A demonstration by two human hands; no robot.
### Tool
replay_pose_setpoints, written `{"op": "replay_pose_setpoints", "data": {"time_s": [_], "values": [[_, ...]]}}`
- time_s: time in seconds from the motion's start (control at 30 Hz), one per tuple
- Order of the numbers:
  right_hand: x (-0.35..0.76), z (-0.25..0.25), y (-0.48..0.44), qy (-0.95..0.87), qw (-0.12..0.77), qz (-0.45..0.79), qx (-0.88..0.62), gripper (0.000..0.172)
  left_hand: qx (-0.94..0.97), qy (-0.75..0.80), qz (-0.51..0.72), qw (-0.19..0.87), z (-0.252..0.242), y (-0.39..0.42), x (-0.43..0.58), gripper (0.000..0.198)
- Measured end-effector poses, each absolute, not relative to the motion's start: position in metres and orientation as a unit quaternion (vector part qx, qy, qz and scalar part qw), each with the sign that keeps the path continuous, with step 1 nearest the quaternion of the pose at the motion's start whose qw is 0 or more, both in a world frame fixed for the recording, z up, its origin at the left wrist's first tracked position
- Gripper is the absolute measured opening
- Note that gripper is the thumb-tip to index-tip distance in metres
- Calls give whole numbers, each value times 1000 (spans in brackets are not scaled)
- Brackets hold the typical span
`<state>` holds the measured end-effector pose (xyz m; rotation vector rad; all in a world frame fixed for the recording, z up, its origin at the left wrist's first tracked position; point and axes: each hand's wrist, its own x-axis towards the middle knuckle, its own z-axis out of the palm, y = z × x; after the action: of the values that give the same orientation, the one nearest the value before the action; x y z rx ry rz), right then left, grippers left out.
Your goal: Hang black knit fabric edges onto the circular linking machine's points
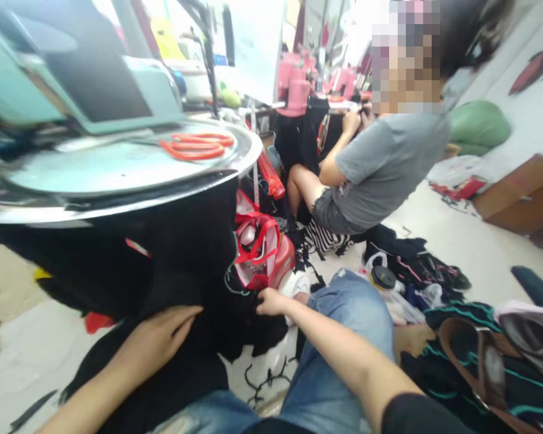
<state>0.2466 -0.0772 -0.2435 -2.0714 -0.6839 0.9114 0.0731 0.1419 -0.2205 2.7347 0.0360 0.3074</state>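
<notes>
Black cloth (163,259) hangs from the edge of the sewing machine table (131,208) and spreads down over my lap. My left hand (167,337) lies on this cloth, fingers stretched out toward the right and the thumb a little apart. Farther right, my right hand (271,300) is closed on a dark edge of the cloth, beside a red-trimmed clear bag (257,265). Its fingertips are partly hidden. On the tabletop, red-handled scissors (199,146) lie in front of a pale green sewing machine (104,96).
A seated person (389,163) in a grey shirt works at a pink machine (294,84) ahead. To my right are a lidded cup (383,277), dark garments (425,265) and a brown-strapped bag (479,361). Black scraps (269,380) litter the floor. A cardboard box (520,193) stands far right.
</notes>
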Motion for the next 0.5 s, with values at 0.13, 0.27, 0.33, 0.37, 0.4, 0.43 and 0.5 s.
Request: {"op": "replay_pose_setpoints", "data": {"time_s": [0.13,0.27,0.33,0.37,0.4,0.43,0.5], "values": [[236,-142,-96,-548,267,317,-726,17,907,-49,1,417,-178,83,98,68],[234,-34,-143,-632,291,94,-712,15,860,-73,-178,472,-112,82,108,23],[240,1,-165,-603,316,51,-731,19,893,-32,-162,418,-86,101,97,14],[243,10,-172,-593,312,70,-739,18,904,-13,-136,406,-76,110,90,13],[245,12,-176,-587,302,111,-742,15,909,1,-103,404,-68,116,83,14],[245,8,-176,-584,296,162,-738,13,907,8,-65,415,-62,118,77,16],[237,-14,-161,-574,328,243,-709,44,897,4,18,441,-53,111,69,18]]}}
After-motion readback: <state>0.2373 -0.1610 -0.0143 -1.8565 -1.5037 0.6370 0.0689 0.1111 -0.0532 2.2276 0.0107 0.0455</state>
